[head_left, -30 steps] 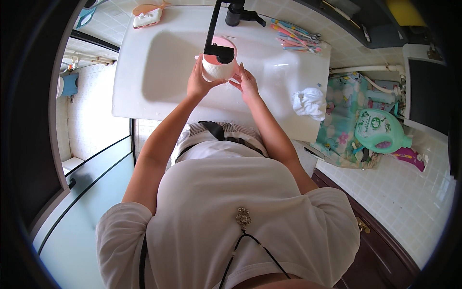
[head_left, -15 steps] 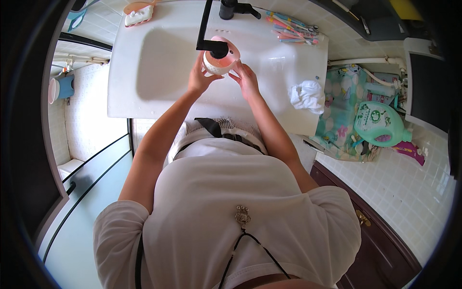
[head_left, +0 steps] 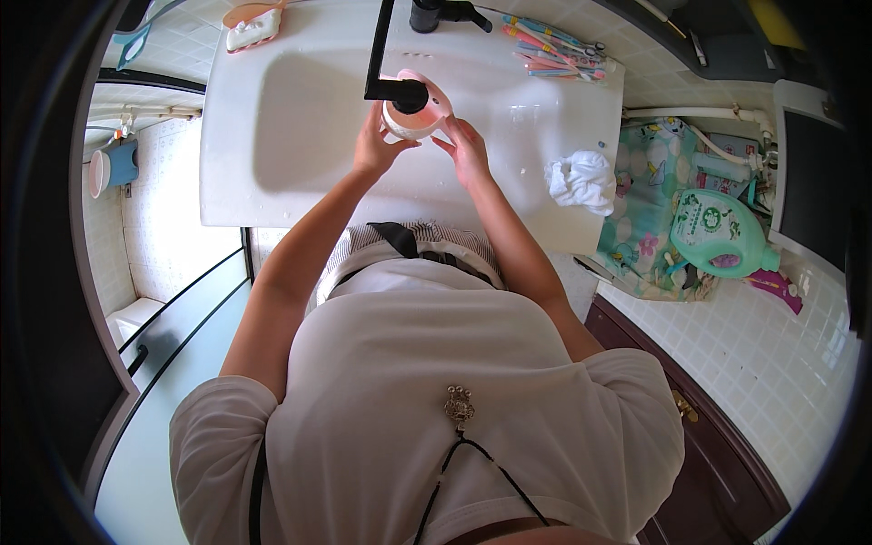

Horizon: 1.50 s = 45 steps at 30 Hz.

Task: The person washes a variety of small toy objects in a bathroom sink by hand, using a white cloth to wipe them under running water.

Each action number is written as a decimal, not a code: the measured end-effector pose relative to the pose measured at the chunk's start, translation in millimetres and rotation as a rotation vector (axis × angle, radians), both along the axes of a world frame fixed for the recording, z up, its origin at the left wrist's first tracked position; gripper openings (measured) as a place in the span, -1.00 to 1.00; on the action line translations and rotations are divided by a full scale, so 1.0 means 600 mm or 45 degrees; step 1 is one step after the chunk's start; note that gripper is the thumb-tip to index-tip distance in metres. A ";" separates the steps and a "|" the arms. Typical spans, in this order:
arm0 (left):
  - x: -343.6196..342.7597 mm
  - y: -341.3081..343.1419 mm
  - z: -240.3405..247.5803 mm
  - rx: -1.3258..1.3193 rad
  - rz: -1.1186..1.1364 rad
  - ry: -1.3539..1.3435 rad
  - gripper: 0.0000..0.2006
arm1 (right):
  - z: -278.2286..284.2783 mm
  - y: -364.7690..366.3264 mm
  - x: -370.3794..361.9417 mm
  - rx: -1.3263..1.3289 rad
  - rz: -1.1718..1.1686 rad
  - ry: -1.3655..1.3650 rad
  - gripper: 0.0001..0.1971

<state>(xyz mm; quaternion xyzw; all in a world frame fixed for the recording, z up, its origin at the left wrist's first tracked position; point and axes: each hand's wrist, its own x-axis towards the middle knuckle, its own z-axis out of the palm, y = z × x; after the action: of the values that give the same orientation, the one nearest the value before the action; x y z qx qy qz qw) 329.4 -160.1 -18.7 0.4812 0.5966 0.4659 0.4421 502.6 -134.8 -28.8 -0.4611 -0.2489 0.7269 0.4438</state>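
Observation:
Over the white sink (head_left: 291, 154), both my hands hold a small rounded pink and white container (head_left: 440, 102), open at the top. My left hand (head_left: 373, 145) curls round its left side, thumb at the near edge. Fingers of my right hand (head_left: 467, 153) press against its right side. The round black outlet of a jointed tap (head_left: 411, 94) hangs right above the container and hides part of its inside. I cannot make out whether water is running or what lies inside.
A black tap (head_left: 442, 15) stands at the sink's back. Soap (head_left: 253, 30) sits back left; several toothbrushes (head_left: 556, 56) lie back right. A crumpled white cloth (head_left: 581, 182) rests on the right rim, beside a patterned bag (head_left: 639, 195) and green jug (head_left: 718, 227). A glass door (head_left: 173, 400) stands left.
Hands and container keep nearly the same place under the tap. The view has shifted very slightly.

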 end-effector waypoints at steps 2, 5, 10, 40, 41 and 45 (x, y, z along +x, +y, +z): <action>0.001 -0.001 0.009 -0.026 -0.002 0.029 -0.01 | -0.001 0.000 0.002 -0.040 -0.014 -0.018 -0.62; -0.006 -0.003 0.006 -0.081 0.000 0.100 -0.01 | -0.003 0.004 0.004 -0.092 0.019 -0.081 -0.64; -0.024 -0.008 0.010 -0.164 0.036 0.277 0.00 | 0.009 0.020 0.004 0.080 0.042 -0.234 -0.72; -0.056 0.034 0.039 -0.225 -0.635 1.171 -0.18 | 0.070 0.100 -0.079 1.765 2.543 -2.048 -0.51; -0.053 0.034 0.034 -0.204 -0.704 1.219 -0.20 | 0.064 0.091 -0.093 1.844 2.503 -2.135 -0.53; -0.064 0.048 0.024 -0.103 -0.787 1.224 -0.22 | -0.019 0.096 -0.077 1.728 2.174 -1.942 -0.44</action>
<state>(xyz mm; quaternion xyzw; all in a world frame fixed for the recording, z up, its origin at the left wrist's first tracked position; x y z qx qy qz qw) 291.2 -131.2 -4.6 0.7739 0.5793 0.0205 0.2550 456.4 -77.5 -40.4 -0.1393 -0.9536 0.0696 -0.2576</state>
